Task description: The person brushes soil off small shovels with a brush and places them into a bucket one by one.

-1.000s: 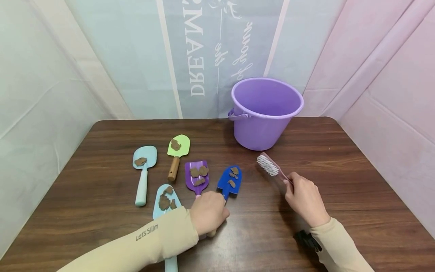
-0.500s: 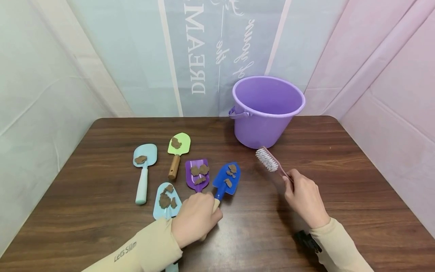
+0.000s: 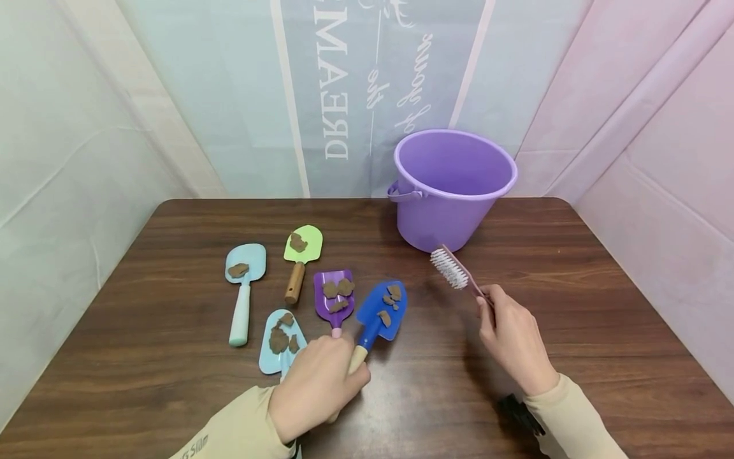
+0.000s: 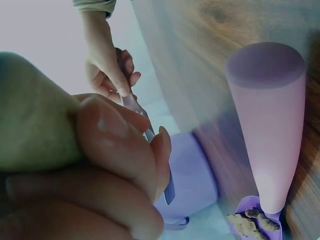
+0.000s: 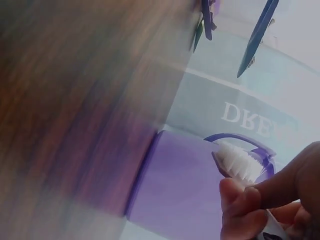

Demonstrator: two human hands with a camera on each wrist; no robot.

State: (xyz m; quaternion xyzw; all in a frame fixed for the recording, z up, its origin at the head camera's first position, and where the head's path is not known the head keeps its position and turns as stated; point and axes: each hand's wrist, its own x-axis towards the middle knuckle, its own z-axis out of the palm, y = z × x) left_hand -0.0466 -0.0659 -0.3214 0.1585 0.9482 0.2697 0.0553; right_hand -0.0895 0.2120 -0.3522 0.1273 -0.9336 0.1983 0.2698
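Note:
My left hand (image 3: 315,386) grips the pale handle of a blue toy shovel (image 3: 371,322), whose blade carries several brown clumps (image 3: 393,294). Seen from the right wrist, that blue blade (image 5: 259,37) is up off the table. My right hand (image 3: 516,335) holds a pink-handled brush (image 3: 450,268) by its handle, white bristles facing left. The brush head is in front of the purple bucket (image 3: 441,220), apart from the shovel. A purple shovel (image 3: 334,296) with brown clumps lies just beyond my left hand; its pink handle (image 4: 270,135) shows large in the left wrist view.
On the brown wooden table (image 3: 602,306) lie a green shovel (image 3: 309,239), a light blue shovel (image 3: 241,293) and another light blue shovel (image 3: 272,354) partly under my left hand, all bearing brown clumps. A printed curtain (image 3: 241,95) hangs behind.
My left hand has drawn back toward the lower left, and the blue shovel has turned and come slightly nearer with it. The brush in my right hand has risen a little.

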